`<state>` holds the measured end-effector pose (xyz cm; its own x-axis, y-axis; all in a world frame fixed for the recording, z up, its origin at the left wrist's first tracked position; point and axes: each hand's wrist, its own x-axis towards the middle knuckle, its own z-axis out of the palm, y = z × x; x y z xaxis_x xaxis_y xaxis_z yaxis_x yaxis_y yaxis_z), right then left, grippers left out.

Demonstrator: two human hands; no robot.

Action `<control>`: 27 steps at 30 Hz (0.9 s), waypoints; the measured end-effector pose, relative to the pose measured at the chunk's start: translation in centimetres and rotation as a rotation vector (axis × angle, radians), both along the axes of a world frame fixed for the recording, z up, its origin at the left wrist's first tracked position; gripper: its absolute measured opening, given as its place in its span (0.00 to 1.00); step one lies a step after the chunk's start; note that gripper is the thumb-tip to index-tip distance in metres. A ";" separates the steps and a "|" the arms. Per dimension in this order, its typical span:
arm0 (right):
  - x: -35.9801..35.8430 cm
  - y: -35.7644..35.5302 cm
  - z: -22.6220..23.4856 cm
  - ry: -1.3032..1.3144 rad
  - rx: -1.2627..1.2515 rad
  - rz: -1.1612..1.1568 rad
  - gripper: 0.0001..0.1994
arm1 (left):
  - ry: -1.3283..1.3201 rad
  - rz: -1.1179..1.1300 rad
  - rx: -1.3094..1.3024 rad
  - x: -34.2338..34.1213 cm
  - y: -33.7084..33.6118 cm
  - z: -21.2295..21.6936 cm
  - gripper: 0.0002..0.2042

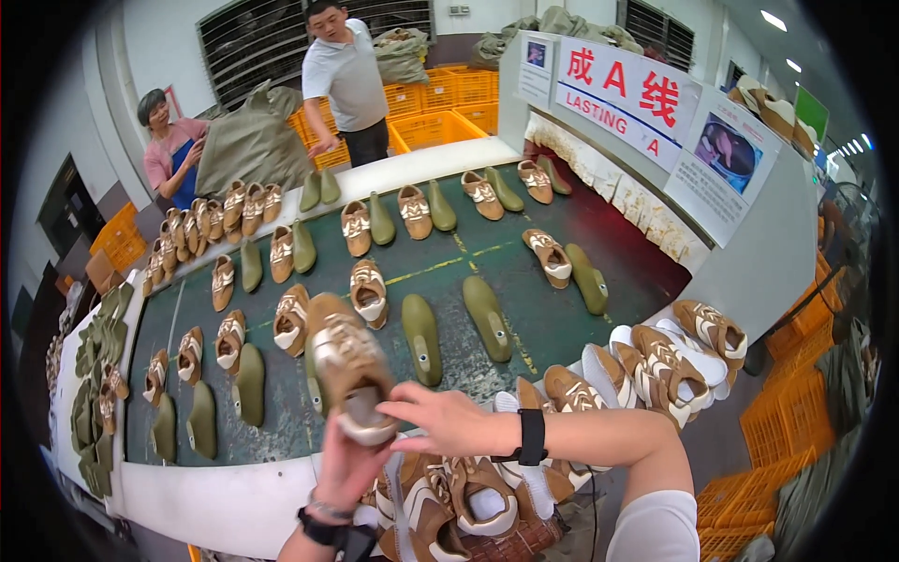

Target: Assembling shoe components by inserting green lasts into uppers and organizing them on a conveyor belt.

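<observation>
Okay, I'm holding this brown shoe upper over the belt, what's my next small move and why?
Probably set the brown shoe upper down on the green belt beside a lone olive last. Your left hand grips its heel, your right hand steadies it, and elsewhere uppers lie paired with lasts.

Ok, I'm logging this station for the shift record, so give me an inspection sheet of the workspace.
Surface: dark green belt with yellow lines.
Job's things: tan and white shoe upper held over the belt edge.
Clutter: rows of uppers beside olive lasts; heaped uppers at right and in a basket below.
Grippers: left hand grips the upper from below; right hand touches its heel end.
Cables: nothing seen.
Surroundings: orange crates, signboard, two people beyond the belt.
</observation>
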<state>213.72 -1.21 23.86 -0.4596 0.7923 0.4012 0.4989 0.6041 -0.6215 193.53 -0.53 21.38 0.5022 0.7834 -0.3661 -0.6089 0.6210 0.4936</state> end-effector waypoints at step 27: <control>10.3 16.6 -9.5 -0.506 -0.370 -0.411 0.24 | 0.725 0.354 -0.014 -20.7 -20.5 -0.8 0.17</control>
<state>223.97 15.34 14.34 -0.1551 0.9821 -0.1068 0.9179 0.1033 -0.3831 172.82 -21.02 20.60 -0.1415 0.8444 -0.5167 -0.3020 0.4603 0.8348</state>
